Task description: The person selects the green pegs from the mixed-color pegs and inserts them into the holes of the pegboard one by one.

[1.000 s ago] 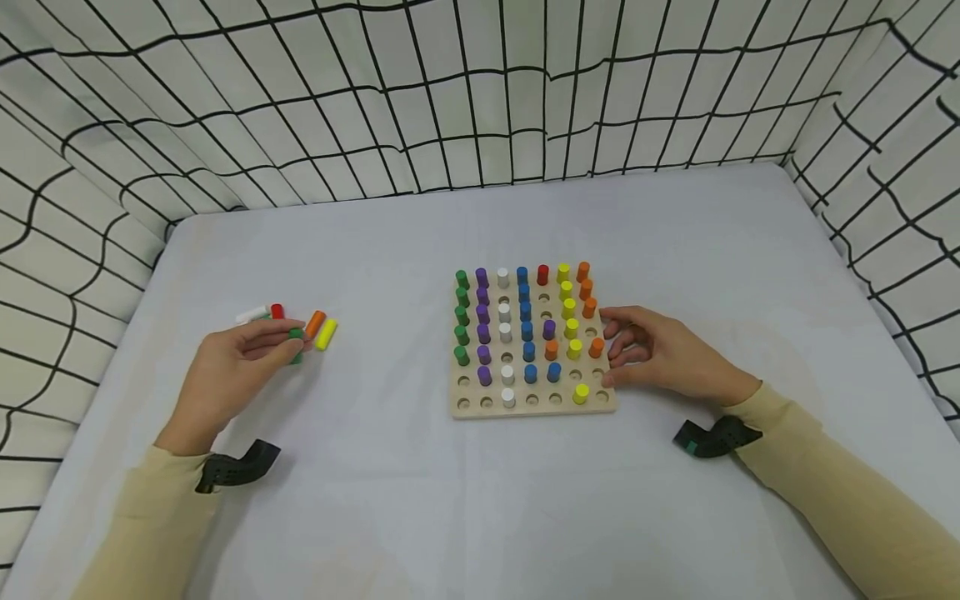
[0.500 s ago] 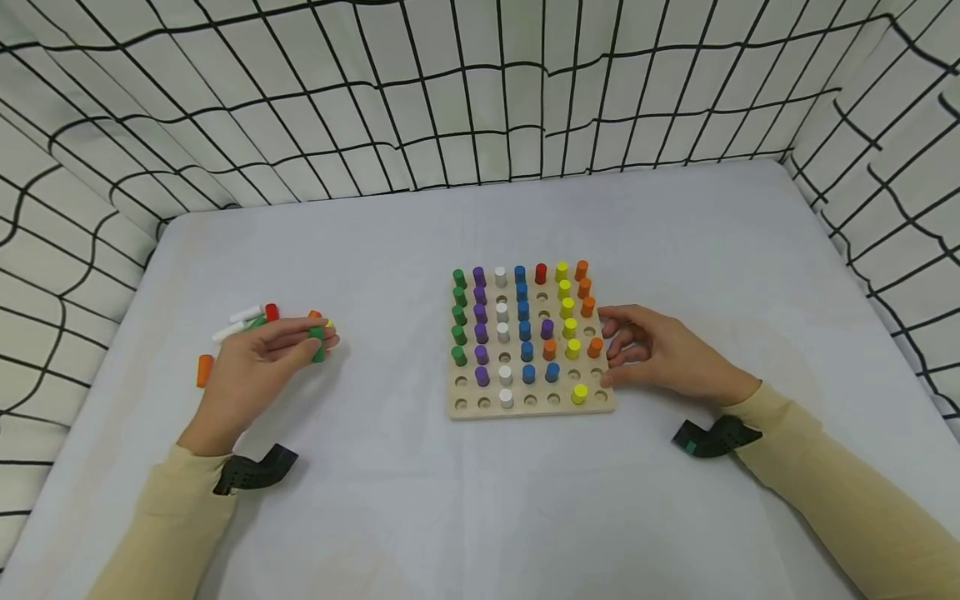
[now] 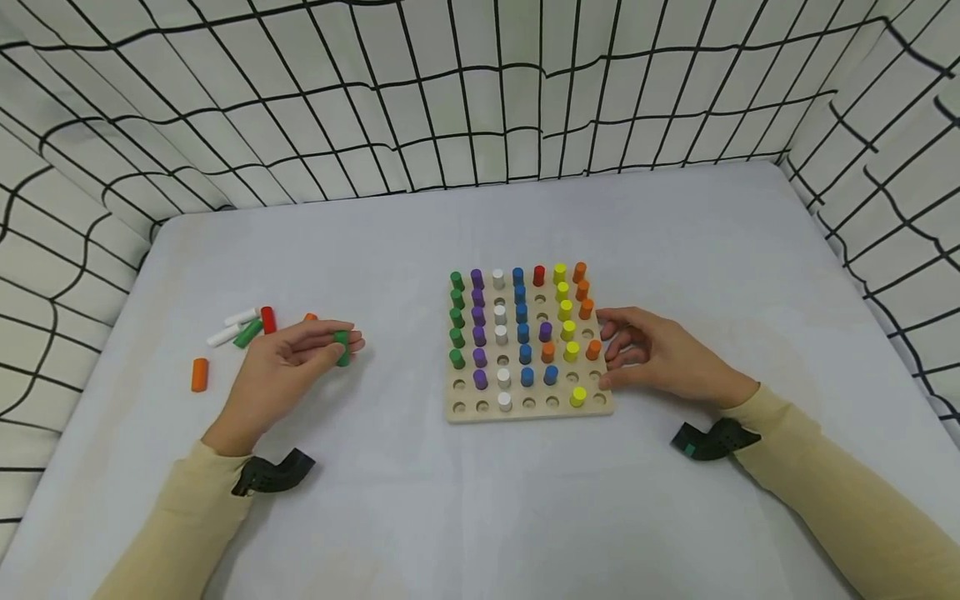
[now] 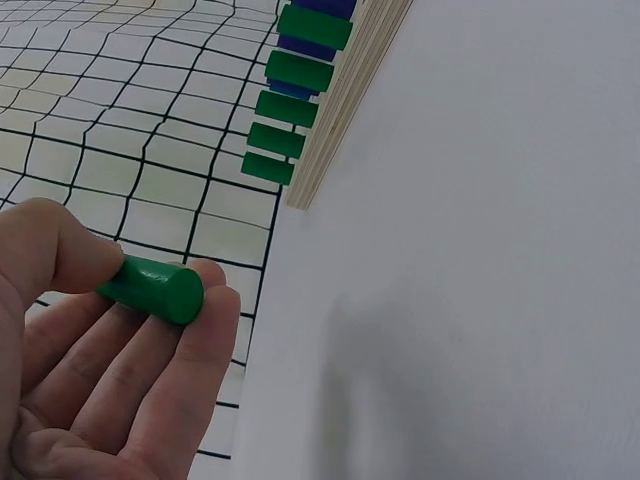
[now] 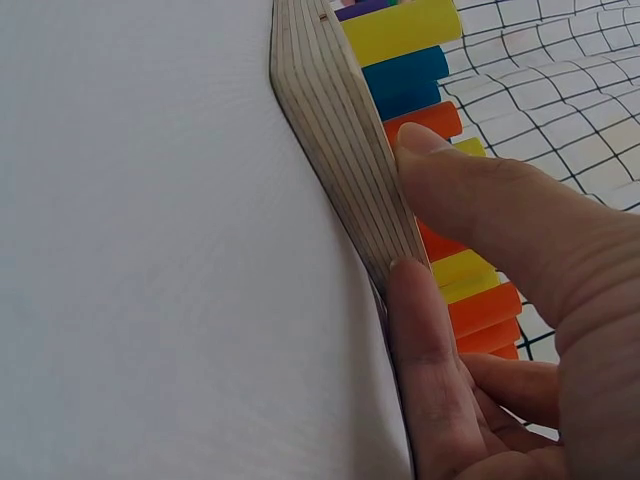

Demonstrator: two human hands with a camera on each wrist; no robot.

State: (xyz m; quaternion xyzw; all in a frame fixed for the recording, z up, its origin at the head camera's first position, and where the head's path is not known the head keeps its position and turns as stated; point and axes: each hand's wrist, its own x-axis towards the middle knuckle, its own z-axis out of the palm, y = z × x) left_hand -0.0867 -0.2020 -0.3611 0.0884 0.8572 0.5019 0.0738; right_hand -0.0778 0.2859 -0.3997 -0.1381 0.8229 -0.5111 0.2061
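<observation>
My left hand (image 3: 281, 371) pinches a green peg (image 3: 342, 348) between thumb and fingertips, off to the left of the wooden pegboard (image 3: 480, 416). In the left wrist view that green peg (image 4: 165, 290) lies across the fingers with one round end showing. At the board's right edge, my right hand (image 3: 660, 354) holds on with the thumb and fingers. The right wrist view shows the thumb (image 5: 480, 190) on the board beside an orange peg and a fingertip against the side edge. Columns of green, purple, white, blue, yellow and orange pegs stand in the board, with several bare holes.
Loose pegs lie behind and left of the left hand: an orange one (image 3: 198, 375), a red one (image 3: 267, 319), a green one (image 3: 247, 333) and two white ones (image 3: 225, 335). Another orange peg (image 3: 310, 317) is partly hidden. A black wire grid (image 3: 450, 108) surrounds the white-covered table.
My left hand has moved right, away from the loose pegs, carrying the green peg and uncovering several pegs behind it. The right hand stays at the board's edge.
</observation>
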